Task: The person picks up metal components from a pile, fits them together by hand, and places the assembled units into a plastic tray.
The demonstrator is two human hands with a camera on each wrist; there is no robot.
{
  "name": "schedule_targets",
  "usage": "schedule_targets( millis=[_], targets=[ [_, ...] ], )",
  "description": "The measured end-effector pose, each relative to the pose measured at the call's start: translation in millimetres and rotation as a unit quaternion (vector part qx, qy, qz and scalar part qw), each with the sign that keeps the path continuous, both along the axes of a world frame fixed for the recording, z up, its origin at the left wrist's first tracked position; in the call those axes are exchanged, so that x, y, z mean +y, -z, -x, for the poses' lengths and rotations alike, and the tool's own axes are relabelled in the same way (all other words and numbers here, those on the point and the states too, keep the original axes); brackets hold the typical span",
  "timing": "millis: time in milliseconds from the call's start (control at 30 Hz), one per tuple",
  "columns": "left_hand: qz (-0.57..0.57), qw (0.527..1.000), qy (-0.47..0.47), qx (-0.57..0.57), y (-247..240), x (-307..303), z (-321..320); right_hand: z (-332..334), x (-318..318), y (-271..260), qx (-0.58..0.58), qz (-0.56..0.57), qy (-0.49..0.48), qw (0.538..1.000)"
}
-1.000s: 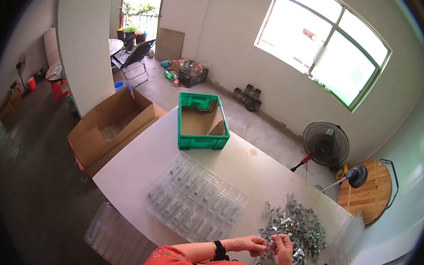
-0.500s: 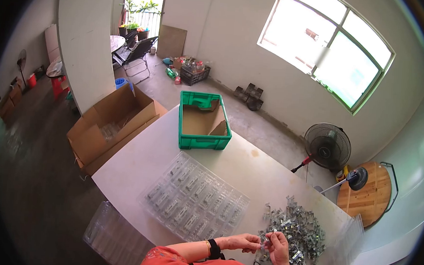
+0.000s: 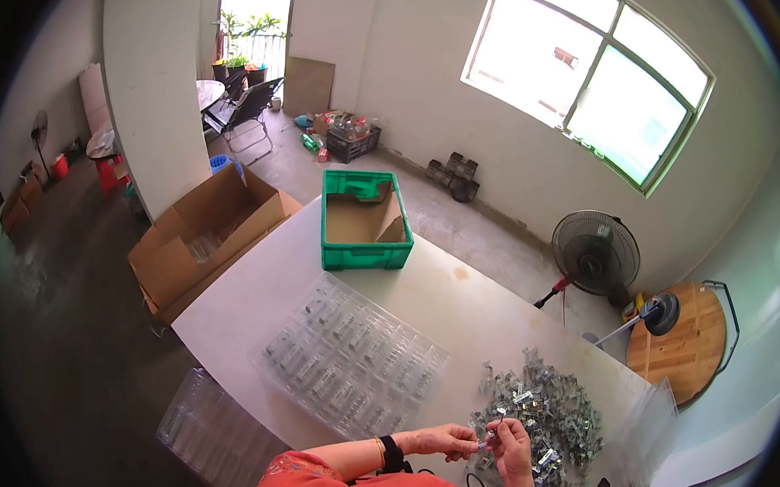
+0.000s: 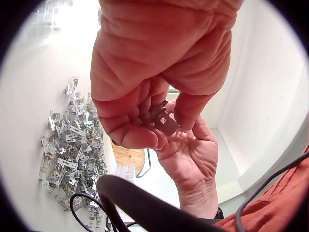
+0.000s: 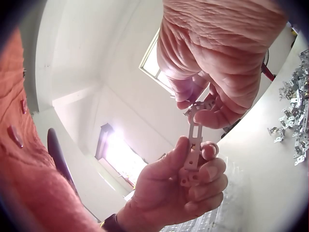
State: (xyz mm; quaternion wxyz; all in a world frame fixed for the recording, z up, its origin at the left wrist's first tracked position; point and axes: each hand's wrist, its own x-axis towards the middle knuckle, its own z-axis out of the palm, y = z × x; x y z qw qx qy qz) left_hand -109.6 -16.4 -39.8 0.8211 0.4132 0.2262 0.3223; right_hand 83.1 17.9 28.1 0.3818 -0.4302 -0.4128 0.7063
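Note:
Between my two hands is a narrow silvery metal bracket (image 5: 192, 162) with a long slot and small holes. My left hand (image 3: 446, 440) pinches its lower end between thumb and fingers, as the right wrist view shows. At the upper end, the fingertips of my right hand (image 3: 513, 456) grip a folded part of the metal. In the left wrist view a dark plate of the metal (image 4: 166, 124) shows between the left fingers. A heap of similar metal brackets (image 3: 549, 414) lies just beyond the right hand.
A clear plastic tray (image 3: 347, 357) with metal pieces in its compartments lies left of the heap. Behind it stands a green crate (image 3: 367, 258). An open cardboard box (image 3: 169, 275) is beyond the table's left edge. Clear trays (image 3: 651, 429) stand at the right; cables lie near the body.
Both hands keep hold of the bracket near the heap. The right fingers have shifted a little, and the hands sit slightly further left. The head view has swung slightly.

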Motion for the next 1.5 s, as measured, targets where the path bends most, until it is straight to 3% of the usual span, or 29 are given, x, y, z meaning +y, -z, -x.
schedule_targets(
  millis=[333, 1000, 1333, 1433, 1500],
  targets=[
    [0.060, 0.998, -0.008, -0.005, -6.5, -3.2, -38.5, -52.4, 3.0, 7.0, 0.047, 0.001, 0.034, 0.998],
    [0.007, 0.999, -0.010, 0.049, -8.4, 12.2, -144.8, -154.7, 14.4, 2.9, 0.059, -0.011, 0.036, 0.998],
    [-0.033, 0.996, -0.049, 0.063, -32.8, 14.8, -142.7, -158.8, 11.2, -16.7, 0.045, -0.047, 0.059, 0.996],
    [-0.014, 0.996, -0.083, -0.027, -35.4, 9.8, -135.0, -153.9, 11.1, -17.0, 0.132, -0.053, 0.075, 0.987],
    [0.008, 0.994, -0.107, -0.014, -36.6, 7.9, -128.1, -151.5, 3.3, -16.8, 0.141, -0.035, 0.108, 0.983]
  ],
)
